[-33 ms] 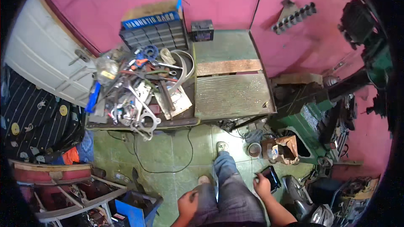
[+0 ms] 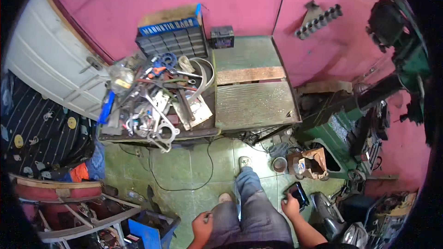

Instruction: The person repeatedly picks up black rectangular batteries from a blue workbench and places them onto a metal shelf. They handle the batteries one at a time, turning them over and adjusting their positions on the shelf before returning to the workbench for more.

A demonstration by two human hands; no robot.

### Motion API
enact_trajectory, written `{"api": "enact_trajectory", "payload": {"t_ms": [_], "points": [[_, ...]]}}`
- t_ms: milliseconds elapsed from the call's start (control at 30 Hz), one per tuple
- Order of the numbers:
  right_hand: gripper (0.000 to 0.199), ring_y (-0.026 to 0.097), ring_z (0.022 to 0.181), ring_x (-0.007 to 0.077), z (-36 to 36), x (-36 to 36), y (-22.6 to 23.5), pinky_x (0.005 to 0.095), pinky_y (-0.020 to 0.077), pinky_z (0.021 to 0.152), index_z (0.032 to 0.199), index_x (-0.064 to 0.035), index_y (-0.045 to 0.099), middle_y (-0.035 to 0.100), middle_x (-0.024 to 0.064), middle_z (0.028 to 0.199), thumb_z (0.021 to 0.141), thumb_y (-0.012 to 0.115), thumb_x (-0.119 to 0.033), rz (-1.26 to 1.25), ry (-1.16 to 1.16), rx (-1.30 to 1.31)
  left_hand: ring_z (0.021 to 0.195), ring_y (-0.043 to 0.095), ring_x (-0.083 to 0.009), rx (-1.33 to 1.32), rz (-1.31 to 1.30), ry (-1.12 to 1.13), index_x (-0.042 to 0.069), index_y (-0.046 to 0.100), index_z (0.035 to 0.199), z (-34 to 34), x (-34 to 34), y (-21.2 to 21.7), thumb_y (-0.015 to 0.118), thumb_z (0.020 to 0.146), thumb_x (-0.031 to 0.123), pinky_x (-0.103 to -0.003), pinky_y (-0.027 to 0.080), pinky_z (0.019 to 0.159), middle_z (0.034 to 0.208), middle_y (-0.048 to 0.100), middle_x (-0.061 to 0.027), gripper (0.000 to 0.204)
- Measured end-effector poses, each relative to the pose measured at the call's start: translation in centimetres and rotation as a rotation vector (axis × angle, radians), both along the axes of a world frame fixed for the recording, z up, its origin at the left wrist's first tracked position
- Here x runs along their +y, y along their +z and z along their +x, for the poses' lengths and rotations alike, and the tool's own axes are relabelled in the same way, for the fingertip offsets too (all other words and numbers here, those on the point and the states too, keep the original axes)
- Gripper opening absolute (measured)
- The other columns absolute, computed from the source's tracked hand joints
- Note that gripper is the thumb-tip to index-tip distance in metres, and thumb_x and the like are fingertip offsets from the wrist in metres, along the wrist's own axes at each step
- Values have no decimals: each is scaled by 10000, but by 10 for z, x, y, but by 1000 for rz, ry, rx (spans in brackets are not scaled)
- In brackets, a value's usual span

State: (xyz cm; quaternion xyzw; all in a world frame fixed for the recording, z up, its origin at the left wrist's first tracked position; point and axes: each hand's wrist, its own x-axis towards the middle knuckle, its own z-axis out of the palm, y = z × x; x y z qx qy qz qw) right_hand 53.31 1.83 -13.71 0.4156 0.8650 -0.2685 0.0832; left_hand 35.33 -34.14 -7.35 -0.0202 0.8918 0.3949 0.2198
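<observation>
We held a dark phone [image 2: 297,194] in our right hand [image 2: 290,206], fingers wrapped round its lower end, down by our right thigh above the green tiled floor [image 2: 184,170]. Our left hand [image 2: 202,225] sat closed beside the left thigh, pinching a small thin object we could not make out. Both our legs in grey jeans [image 2: 251,207] pointed forward, one shoe [image 2: 244,162] ahead of the other. Just right of the phone stood a torn brown cardboard box [image 2: 310,162] and a small round tin [image 2: 279,164], both on the floor. Further right, a green machine [image 2: 344,124] with dark parts. Ahead of us stood the bench [image 2: 251,103], its right half bare worn metal crossed by a wooden plank [image 2: 250,74], its left half piled with wrenches, gaskets and loose metal tools [image 2: 157,106]. At the back of the bench sat a grey drawer organiser [image 2: 170,41] with a blue-edged box on top, and a small black battery [image 2: 222,37] next to it. A black cable [image 2: 184,175] trailed over the floor. Pink wall [image 2: 240,0] behind, white door [image 2: 50,64] at left, blue crate [image 2: 150,230] low left.
</observation>
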Motion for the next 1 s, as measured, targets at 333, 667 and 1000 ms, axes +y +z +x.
{"api": "enact_trajectory", "payload": {"t_ms": [333, 667, 1000], "points": [[560, 681, 1197, 337, 171, -9, 17, 451, 541, 1031, 1306, -188, 711, 709, 173, 1282, 785, 762, -387, -142, -35, -505, 929, 748, -354, -275, -693, -547, 126, 757, 1121, 208, -322, -88, 626, 897, 318, -519, 585, 792, 1031, 774, -148, 322], [504, 710, 1105, 372, 135, -8, 13, 434, 560, 985, 1238, -173, 752, 739, 200, 1189, 773, 787, -363, -145, 217, -340, 1012, 723, -375, -275, -606, -401, 149, 759, 1125, 345, -351, -78, 634, 892, 330, -508, 567, 868, 1116, 750, -157, 320], [500, 722, 1066, 380, 193, -56, 8, 425, 571, 955, 1221, -161, 761, 750, 196, 1144, 790, 769, -415, -82, 671, -370, 1115, 705, -370, -228, -238, 365, 123, 764, 1185, 498, -287, -72, 719, 893, 399, -444, 545, 998, 1159, 746, -202, 404]]}}
